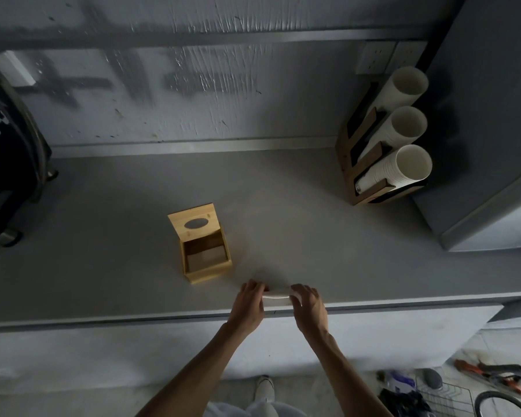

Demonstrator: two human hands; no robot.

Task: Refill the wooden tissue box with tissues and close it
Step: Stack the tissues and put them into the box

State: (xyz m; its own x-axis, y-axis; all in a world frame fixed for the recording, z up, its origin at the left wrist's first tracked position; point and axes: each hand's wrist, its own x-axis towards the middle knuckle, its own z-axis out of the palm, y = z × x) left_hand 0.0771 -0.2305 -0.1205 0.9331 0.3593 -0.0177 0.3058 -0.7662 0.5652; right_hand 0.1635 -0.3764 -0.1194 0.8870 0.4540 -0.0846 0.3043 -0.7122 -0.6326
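A small wooden tissue box (pixel 206 260) stands on the grey counter (pixel 103 266) with its hinged lid (pixel 194 219) flipped up; the lid has an oval slot. The box's inside looks empty. Near the counter's front edge, right of the box, a flat white stack of tissues (pixel 278 293) is held between both hands. My left hand (pixel 248 305) grips its left end and my right hand (pixel 307 305) grips its right end. The stack's middle shows; its ends are hidden by my fingers.
A wooden holder with three stacks of white paper cups (pixel 388 145) stands at the back right beside a grey cabinet (pixel 487 145). A dark machine (pixel 6 164) sits at the left edge. On the floor at lower right lie a wire basket (pixel 445 398) and tools.
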